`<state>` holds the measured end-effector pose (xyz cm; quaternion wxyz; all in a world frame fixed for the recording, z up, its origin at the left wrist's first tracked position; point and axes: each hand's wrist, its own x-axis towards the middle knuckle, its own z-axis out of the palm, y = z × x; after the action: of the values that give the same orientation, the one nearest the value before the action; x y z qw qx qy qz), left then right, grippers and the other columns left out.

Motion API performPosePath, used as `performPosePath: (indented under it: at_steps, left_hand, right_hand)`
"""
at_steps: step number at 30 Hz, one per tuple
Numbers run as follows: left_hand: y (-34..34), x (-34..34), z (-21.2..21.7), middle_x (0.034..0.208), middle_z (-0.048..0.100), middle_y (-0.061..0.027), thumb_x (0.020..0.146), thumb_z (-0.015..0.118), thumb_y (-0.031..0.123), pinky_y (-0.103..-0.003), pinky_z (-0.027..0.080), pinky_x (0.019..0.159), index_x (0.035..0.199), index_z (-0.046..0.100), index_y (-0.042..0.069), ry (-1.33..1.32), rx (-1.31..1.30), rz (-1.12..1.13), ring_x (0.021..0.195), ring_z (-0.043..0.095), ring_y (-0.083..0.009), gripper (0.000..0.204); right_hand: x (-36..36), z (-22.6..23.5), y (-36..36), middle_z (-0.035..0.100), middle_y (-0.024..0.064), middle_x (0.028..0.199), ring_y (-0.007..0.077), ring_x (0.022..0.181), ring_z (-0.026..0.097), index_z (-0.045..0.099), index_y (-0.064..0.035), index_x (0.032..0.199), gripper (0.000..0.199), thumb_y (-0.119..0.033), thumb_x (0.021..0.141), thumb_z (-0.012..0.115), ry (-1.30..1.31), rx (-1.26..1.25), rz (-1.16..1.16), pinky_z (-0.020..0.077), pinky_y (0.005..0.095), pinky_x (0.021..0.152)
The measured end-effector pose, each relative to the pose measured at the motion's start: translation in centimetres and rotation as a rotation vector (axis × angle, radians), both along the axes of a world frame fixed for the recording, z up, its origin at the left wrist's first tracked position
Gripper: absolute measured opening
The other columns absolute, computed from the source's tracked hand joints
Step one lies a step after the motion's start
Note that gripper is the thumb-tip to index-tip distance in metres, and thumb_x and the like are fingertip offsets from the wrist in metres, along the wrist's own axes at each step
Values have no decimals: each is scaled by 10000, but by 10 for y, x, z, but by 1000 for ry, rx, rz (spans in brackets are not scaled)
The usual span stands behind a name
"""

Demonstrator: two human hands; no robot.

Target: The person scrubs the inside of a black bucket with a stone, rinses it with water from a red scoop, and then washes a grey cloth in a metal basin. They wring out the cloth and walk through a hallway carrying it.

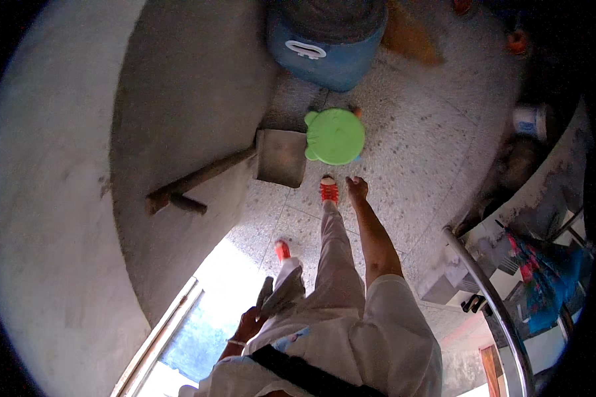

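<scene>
My left hand (249, 325), with a pale band at the wrist, is closed on a dark grey, cloth-like thing (279, 295) beside my left leg; its exact kind is unclear. My right arm reaches forward. Its hand (357, 188) has loosely curled fingers, and nothing shows in them. Just ahead of that hand, apart from it, stands a green round-topped stool (338, 137) with small ear-like bumps on its left edge. My red shoes (328, 192) are on the speckled floor, the right one close to the stool.
A square grey pan with a long handle (280, 157) lies or leans left of the stool, by the curved wall (185, 119). Beyond is a blue barrel (331, 56) with a white handle. At right are a metal railing (487, 298), a colourful cloth (543, 284) and a white bucket (530, 122).
</scene>
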<state>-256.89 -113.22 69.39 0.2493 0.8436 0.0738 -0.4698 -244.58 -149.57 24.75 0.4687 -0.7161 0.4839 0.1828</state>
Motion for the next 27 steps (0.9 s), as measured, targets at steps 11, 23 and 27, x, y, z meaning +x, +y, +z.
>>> performPosePath:
  at_steps: [11, 23, 27]
  left_hand:
    - [-21, -6, -14, 739, 608, -110, 837, 588, 225, -328, 455, 612, 880, 597, -4, 208, 86, 246, 682, 562, -209, 233]
    - [-4, -33, -27, 708, 591, -157, 847, 558, 203, -342, 453, 586, 846, 565, 12, 43, -56, 263, 641, 561, -270, 192]
    - [45, -94, -51, 810, 616, -119, 827, 572, 158, -332, 479, 604, 918, 563, -2, -122, -114, 396, 694, 590, -188, 184]
  right_hand:
    - [87, -62, 9, 458, 33, 1208, 233, 1086, 440, 382, -112, 1268, 615, -250, 764, 706, -203, 889, -991, 424, 400, 850]
    - [170, 48, -8, 541, 117, 1051, 246, 859, 571, 471, -65, 1124, 444, -195, 763, 696, -82, 78, -566, 464, 400, 684]
    - [107, 125, 9, 564, 132, 998, 314, 897, 552, 491, -31, 1101, 460, -140, 704, 697, -418, -267, -161, 440, 455, 747]
